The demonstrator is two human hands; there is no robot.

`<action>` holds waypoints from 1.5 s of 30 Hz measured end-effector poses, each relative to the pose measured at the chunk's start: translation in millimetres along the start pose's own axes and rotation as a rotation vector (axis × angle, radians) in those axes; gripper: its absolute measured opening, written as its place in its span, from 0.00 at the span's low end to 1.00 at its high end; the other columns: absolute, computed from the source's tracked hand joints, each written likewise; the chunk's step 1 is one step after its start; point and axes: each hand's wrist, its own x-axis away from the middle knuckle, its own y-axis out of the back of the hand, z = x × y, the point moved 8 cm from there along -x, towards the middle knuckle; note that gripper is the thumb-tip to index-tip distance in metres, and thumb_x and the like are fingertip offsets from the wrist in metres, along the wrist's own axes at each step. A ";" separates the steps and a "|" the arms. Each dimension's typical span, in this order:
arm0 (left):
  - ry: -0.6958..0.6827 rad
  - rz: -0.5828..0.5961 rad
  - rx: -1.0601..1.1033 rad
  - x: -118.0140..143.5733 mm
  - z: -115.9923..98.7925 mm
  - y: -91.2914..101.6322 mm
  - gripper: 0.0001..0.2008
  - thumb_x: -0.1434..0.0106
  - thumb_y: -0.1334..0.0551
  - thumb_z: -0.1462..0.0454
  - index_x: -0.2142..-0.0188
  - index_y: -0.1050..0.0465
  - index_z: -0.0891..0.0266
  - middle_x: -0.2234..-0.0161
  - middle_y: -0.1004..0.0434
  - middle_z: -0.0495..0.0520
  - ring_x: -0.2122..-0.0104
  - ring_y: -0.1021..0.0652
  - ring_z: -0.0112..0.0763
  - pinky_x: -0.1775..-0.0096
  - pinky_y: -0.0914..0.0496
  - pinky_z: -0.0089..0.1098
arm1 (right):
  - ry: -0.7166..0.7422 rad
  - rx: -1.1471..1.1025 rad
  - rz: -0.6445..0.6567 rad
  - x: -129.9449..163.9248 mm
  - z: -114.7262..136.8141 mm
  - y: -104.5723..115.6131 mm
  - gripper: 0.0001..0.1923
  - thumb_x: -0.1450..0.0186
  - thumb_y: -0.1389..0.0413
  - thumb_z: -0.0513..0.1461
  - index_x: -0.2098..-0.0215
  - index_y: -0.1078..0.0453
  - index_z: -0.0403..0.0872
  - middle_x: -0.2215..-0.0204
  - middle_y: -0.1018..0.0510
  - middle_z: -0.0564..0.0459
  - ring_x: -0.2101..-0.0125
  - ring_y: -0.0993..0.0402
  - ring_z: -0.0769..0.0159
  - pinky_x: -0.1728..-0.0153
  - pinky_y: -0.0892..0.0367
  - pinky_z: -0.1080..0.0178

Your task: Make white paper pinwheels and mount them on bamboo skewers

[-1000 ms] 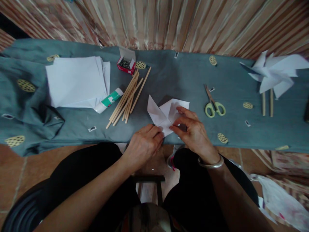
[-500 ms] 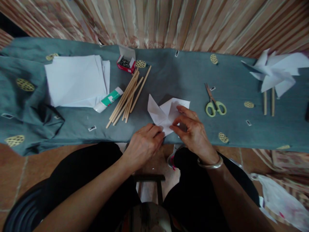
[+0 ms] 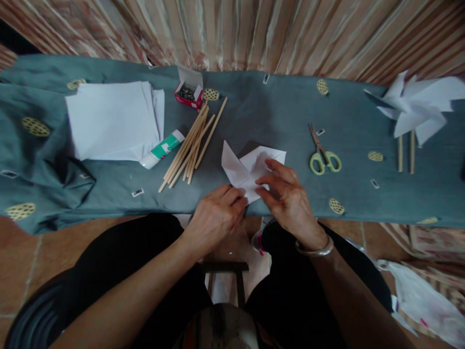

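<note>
A white sheet of paper (image 3: 250,180), cut and partly folded into a pinwheel shape, lies near the front edge of the cloth-covered table. One flap stands up at its left, and another part spreads to the upper right. My left hand (image 3: 220,208) is closed on the paper's lower left edge, its fingertips bunched there. Over the right part hovers my right hand (image 3: 288,196), thumb and fingers curved and apart, tips at or just above the paper. A bracelet is on that wrist. Whether its fingertips press the paper I cannot tell.
Left of the paper lie several wooden sticks (image 3: 189,145), a glue tube (image 3: 162,149), a stack of white paper (image 3: 112,121) and an open red box of small metal pieces (image 3: 189,94). Green-handled scissors (image 3: 321,155) lie right. Finished paper pinwheels (image 3: 412,104) on sticks lie far right.
My right index finger has lifted slightly away from the thumb, widening the gap between them. My left hand and the folded paper have hardly moved.
</note>
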 end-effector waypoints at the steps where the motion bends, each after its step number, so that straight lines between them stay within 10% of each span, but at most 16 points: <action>1: 0.001 0.005 0.001 -0.2 0.0 -0.1 0.09 0.32 0.44 0.67 0.60 0.25 0.67 0.60 0.23 0.57 0.62 0.25 0.36 0.61 0.25 0.35 | 0.009 -0.001 0.006 0.2 1.0 -0.6 0.10 0.34 0.46 0.37 0.56 0.26 0.54 0.39 0.33 0.52 0.40 0.37 0.52 0.41 0.36 0.45; 30: 0.021 0.002 -0.040 -1.1 2.0 -0.3 0.04 0.36 0.39 0.67 0.64 0.25 0.65 0.63 0.23 0.55 0.63 0.25 0.37 0.63 0.26 0.35 | 0.176 0.370 0.053 16.3 21.3 -34.6 0.21 0.31 0.56 0.32 0.40 0.39 0.45 0.35 0.40 0.41 0.36 0.45 0.49 0.42 0.39 0.46; 45: -0.035 -0.006 -0.127 -1.5 -1.1 0.9 0.07 0.33 0.43 0.68 0.64 0.25 0.66 0.64 0.24 0.56 0.63 0.24 0.36 0.62 0.27 0.34 | 0.044 0.192 -0.082 -31.0 -32.6 5.6 0.25 0.31 0.57 0.37 0.38 0.38 0.41 0.38 0.33 0.40 0.36 0.40 0.53 0.38 0.41 0.43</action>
